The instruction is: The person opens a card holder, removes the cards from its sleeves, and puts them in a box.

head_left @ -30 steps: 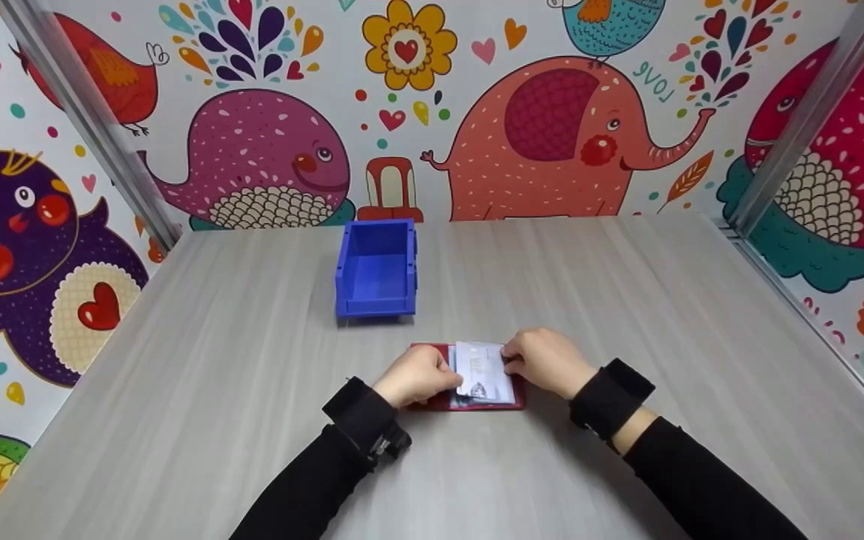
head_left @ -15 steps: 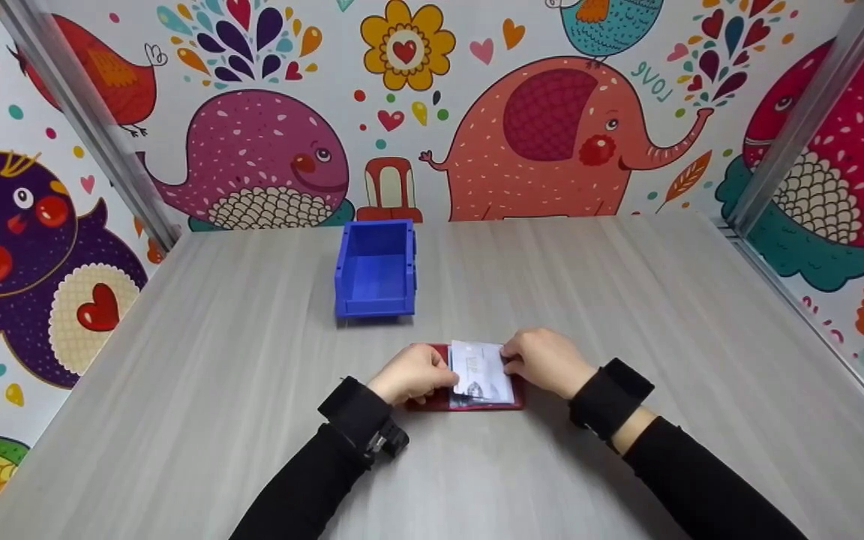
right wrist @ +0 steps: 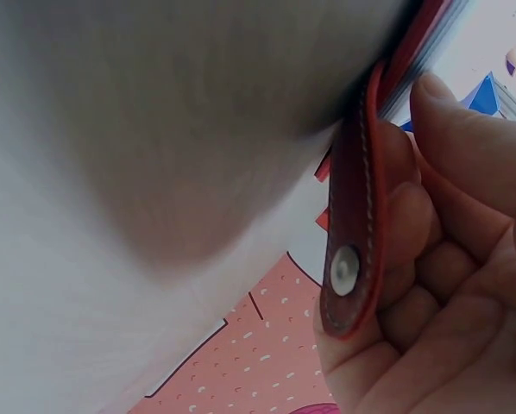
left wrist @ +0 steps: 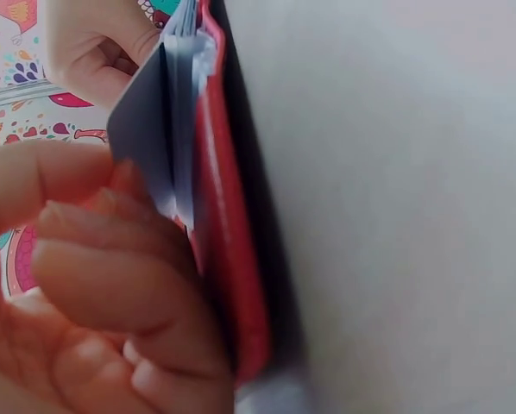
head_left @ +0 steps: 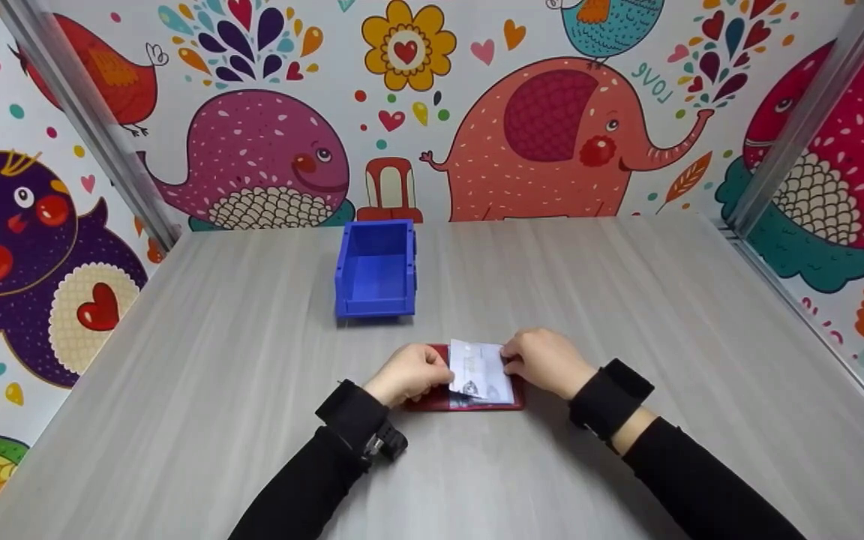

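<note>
A red card holder [head_left: 432, 401] lies open on the table, with clear sleeves [left wrist: 185, 112] stacked on its right half. Over them sits a whitish card [head_left: 477, 371] printed with gold letters, its left edge raised. My left hand [head_left: 411, 373] pinches that edge between thumb and fingers, the other fingers low over the red cover. At the holder's right side, my right hand [head_left: 552, 361] grips the edge of the sleeves and cover, thumb on top. A strap with a metal snap [right wrist: 344, 269] hangs past its curled fingers in the right wrist view.
A blue bin [head_left: 376, 270] stands behind the card holder, slightly left, its low front facing me. Patterned walls [head_left: 267, 150] rise along the table's back and sides. Metal posts [head_left: 94, 127] mark the corners.
My left hand has shifted slightly left, and the card has slid left with it across the sleeves. The right hand and the card holder stay in place.
</note>
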Demonstrator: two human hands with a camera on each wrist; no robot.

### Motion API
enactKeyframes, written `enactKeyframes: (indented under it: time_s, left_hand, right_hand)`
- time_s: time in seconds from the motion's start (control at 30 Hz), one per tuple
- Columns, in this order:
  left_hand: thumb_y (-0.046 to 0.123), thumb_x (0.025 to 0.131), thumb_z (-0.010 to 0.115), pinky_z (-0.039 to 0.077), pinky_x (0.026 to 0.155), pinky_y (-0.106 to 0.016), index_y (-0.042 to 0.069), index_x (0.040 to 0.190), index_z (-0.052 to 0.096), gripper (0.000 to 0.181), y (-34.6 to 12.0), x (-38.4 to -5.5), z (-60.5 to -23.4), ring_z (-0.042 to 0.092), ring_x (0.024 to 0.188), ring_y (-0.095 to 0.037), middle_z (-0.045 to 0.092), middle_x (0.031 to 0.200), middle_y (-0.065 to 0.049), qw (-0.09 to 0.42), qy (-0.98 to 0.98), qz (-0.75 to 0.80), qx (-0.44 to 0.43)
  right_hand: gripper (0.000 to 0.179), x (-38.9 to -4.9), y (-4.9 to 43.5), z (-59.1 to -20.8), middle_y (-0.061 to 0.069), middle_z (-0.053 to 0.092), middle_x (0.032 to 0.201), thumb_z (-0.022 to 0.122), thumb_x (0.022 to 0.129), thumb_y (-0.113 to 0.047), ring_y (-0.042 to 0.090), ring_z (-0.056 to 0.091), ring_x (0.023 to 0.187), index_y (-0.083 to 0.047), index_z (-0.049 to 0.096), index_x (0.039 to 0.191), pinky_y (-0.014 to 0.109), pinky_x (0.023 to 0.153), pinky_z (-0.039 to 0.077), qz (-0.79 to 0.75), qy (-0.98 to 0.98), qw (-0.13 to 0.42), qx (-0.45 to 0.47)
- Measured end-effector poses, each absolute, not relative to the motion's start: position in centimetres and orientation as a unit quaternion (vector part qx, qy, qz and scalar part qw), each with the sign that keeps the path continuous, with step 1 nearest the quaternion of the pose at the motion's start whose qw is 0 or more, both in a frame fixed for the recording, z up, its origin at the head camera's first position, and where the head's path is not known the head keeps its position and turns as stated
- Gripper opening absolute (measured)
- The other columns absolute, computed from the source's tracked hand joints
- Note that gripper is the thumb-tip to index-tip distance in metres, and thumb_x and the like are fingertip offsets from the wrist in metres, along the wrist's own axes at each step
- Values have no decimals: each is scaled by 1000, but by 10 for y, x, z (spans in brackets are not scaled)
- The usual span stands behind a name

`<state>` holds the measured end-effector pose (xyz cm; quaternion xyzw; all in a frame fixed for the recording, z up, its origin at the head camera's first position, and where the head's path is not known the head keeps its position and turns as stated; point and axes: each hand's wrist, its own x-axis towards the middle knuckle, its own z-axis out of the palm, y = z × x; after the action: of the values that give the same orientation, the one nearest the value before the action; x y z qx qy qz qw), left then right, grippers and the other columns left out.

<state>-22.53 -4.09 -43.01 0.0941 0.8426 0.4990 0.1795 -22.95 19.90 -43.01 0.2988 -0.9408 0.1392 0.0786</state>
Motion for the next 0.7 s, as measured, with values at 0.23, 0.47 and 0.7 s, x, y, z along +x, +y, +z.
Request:
enactKeyframes:
  time_s: [0.23, 0.47, 0.7]
  left_hand:
    - [5, 78, 61, 25, 36, -17, 16, 58, 49, 26, -46, -222, -428, 30, 36, -3, 36, 48, 8, 160, 852, 490, 93]
    - [7, 78, 59, 24, 39, -20, 20, 51, 41, 35, -51, -219, -424, 32, 38, -4, 33, 46, 11, 108, 884, 443, 106]
    - [8, 76, 59, 29, 49, -23, 18, 54, 44, 29, -60, -217, -421, 38, 50, -8, 39, 53, 9, 68, 901, 412, 120]
  right_hand:
    - [12, -229, 198, -430, 6, 72, 88, 81, 79, -9, 25, 68, 80, -6, 77, 90, 40, 70, 53, 143, -943, 72, 292]
    - [8, -230, 197, -430, 4, 70, 84, 81, 79, -9, 23, 66, 76, -9, 73, 82, 39, 67, 52, 140, -943, 72, 293]
    - [10, -229, 197, -430, 6, 72, 87, 81, 80, -9, 24, 68, 80, -7, 76, 88, 40, 70, 53, 142, -945, 69, 285]
